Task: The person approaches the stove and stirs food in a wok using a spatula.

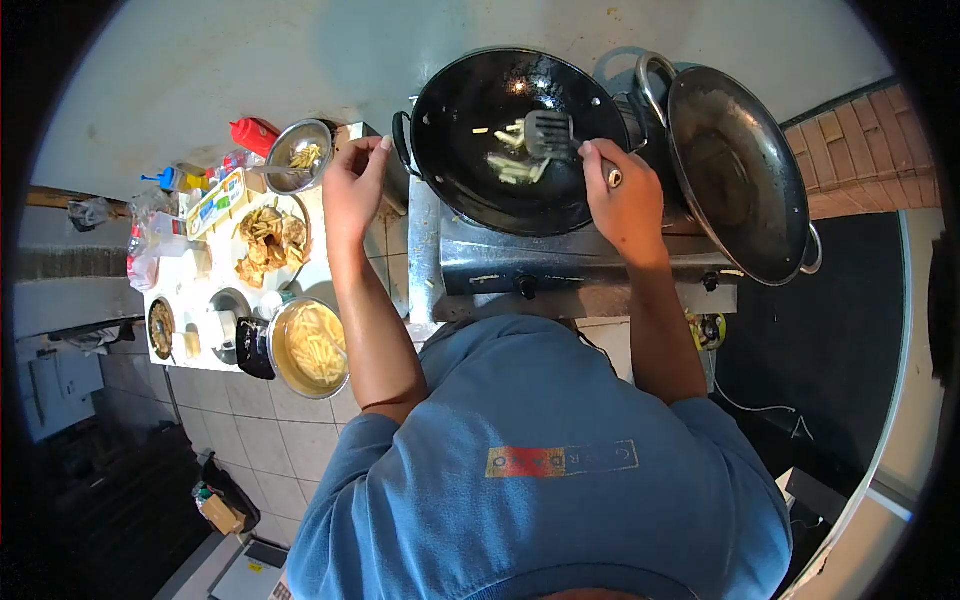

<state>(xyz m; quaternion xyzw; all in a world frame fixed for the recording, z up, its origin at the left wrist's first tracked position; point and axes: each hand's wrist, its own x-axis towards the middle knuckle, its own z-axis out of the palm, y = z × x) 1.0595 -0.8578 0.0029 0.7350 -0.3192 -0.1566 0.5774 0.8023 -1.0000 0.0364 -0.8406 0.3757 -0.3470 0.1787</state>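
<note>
A wok (470,105) at upper centre holds pale strips (515,169); the right hand (626,200) grasps a spatula (549,135) over them. The left hand (355,188) is by the wok's left handle (397,130), its grip unclear. Frying seems under way; turning the strips calls for a low spatula, steady wok

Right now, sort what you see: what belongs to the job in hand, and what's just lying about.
Belongs to the job:
black wok holding pale strips;
spatula, in the right hand;
stove, under the wok;
probably the saucepan of similar strips.

Apparently just lying about:
second wok, at the far right;
red bottle;
cardboard box.
</note>
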